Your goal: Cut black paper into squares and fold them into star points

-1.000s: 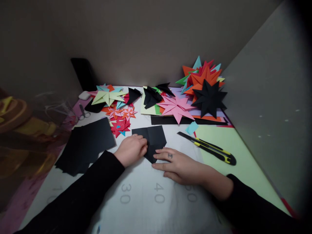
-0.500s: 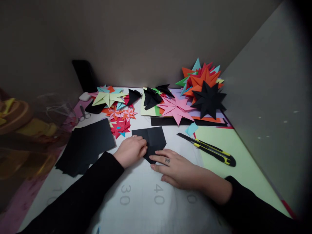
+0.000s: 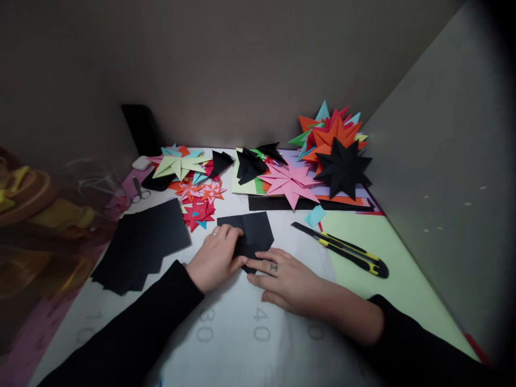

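A creased black paper (image 3: 256, 231) lies on the white mat (image 3: 226, 349), its lower corners folded so that it tapers toward me. My left hand (image 3: 215, 258) rests on its left part, fingers curled and thumb pressed at the lower fold; whether it pinches the paper is hidden. From the right, my right hand (image 3: 288, 277) touches the lower right edge with its fingers spread. The thumb tip of the left hand meets the right fingertips near the bottom point. A fanned stack of black sheets (image 3: 147, 242) lies to the left of the left hand.
A yellow-black cutter (image 3: 346, 251) lies at the right, near a blue scrap (image 3: 315, 216). Behind are a pink star (image 3: 291, 181), a black star (image 3: 343, 167) and several folded pieces. Small scissors (image 3: 140, 191) and a propped black phone (image 3: 140, 129) stand back left.
My left hand's fingers have shifted over the paper, and its thumb has moved right and down to the lower fold. My right hand has barely moved. The view has shifted slightly.
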Available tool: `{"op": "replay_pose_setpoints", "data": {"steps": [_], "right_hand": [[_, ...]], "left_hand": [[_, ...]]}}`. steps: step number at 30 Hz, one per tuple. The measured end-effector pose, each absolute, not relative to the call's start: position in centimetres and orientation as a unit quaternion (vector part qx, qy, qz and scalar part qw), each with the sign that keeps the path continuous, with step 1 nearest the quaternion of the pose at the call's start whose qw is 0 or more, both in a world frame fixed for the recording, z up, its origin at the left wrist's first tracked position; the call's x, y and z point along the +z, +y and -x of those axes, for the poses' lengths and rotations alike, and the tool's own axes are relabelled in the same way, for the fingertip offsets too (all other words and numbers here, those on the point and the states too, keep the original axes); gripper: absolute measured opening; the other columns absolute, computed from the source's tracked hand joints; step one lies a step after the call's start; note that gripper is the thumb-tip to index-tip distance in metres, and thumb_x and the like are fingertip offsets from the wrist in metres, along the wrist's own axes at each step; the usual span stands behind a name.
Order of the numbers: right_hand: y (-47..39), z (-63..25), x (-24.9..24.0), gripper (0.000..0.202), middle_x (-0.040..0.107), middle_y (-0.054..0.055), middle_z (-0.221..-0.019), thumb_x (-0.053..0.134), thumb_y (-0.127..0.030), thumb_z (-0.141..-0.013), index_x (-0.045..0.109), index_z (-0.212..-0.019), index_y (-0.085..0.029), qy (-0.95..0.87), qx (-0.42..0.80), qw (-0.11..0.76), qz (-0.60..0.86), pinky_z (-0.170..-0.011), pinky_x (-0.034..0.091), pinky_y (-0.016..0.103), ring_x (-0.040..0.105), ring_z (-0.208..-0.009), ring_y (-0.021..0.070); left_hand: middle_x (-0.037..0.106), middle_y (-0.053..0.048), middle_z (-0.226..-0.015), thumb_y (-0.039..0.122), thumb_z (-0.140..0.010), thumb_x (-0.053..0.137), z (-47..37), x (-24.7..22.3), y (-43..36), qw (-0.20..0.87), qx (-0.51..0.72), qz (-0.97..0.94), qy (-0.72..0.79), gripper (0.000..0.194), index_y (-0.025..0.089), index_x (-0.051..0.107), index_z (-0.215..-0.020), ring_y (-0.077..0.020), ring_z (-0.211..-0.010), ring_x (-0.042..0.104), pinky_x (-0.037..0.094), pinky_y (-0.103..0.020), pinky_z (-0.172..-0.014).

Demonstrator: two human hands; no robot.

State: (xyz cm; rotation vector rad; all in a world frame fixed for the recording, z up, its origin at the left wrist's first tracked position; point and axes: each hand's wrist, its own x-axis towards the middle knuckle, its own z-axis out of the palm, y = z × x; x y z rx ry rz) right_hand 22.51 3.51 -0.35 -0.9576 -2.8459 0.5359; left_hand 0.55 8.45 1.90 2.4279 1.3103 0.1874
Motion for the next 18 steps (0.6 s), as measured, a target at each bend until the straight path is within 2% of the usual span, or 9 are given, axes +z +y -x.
{"op": "replay_pose_setpoints", "data": {"steps": [2,7,10,12,15,18], "right_hand": [[3.5,-22.5,-0.4,0.04,0.045,0.003,-0.141,0.053,-0.039,-0.088,0.053,-0.126,-0.026,-0.931,0.178,0.055,0.315,-0.105,0.03,0.048,0.036,-0.129,0.0278],[3.4,-22.5,-0.3,0.037,0.046,0.003,-0.141,0.052,-0.036,-0.089,0.055,-0.124,-0.025,-0.927,0.186,0.073,0.317,-0.104,0.031,0.049,0.037,-0.128,0.0278],[3.4,-22.5,-0.1,0.036,0.048,0.006,-0.139,0.052,-0.034,-0.088,0.056,-0.123,-0.024,-0.926,0.19,0.072,0.318,-0.104,0.032,0.049,0.038,-0.127,0.0275],[3.4,-22.4,0.1,0.035,0.043,0.01,-0.142,0.054,-0.033,-0.088,0.057,-0.122,-0.025,-0.922,0.192,0.061,0.329,-0.103,0.032,0.048,0.037,-0.128,0.0282],[3.4,-22.3,0.3,0.037,0.035,0.015,-0.145,0.055,-0.036,-0.087,0.057,-0.123,-0.026,-0.918,0.194,0.036,0.344,-0.105,0.028,0.052,0.03,-0.134,0.0312],[3.3,-22.1,0.3,0.042,0.033,0.017,-0.146,0.055,-0.039,-0.087,0.053,-0.127,-0.026,-0.919,0.194,0.008,0.344,-0.107,0.022,0.057,0.021,-0.137,0.0332]], "left_hand": [[0.049,-0.013,-0.115,0.026,-0.08,0.058,-0.2,1.7,8.1,0.196,0.072,-0.844,0.494,0.044,0.017,0.042,-0.12,-0.0282,-0.105,0.048,0.042,-0.043,-0.087],[0.05,-0.013,-0.111,0.015,-0.081,0.051,0.7,1.5,8.1,0.19,0.086,-0.803,0.559,0.04,0.017,0.043,-0.12,-0.0276,-0.102,0.051,0.044,-0.044,-0.085],[0.052,-0.012,-0.106,0.007,-0.081,0.043,0.9,1.3,8.2,0.159,0.101,-0.793,0.58,0.039,0.018,0.045,-0.119,-0.0261,-0.098,0.054,0.045,-0.042,-0.083],[0.052,-0.011,-0.104,0.004,-0.081,0.039,1.0,1.1,8.3,0.141,0.109,-0.794,0.582,0.042,0.019,0.045,-0.12,-0.0248,-0.095,0.055,0.045,-0.04,-0.081],[0.053,-0.01,-0.103,0.003,-0.081,0.039,1.1,0.9,8.3,0.137,0.122,-0.798,0.574,0.041,0.02,0.047,-0.117,-0.0238,-0.095,0.055,0.045,-0.038,-0.08],[0.053,-0.01,-0.103,0.006,-0.084,0.038,0.7,1.1,8.0,0.123,0.135,-0.805,0.564,0.031,0.019,0.054,-0.108,-0.0241,-0.096,0.053,0.044,-0.038,-0.078]]}}
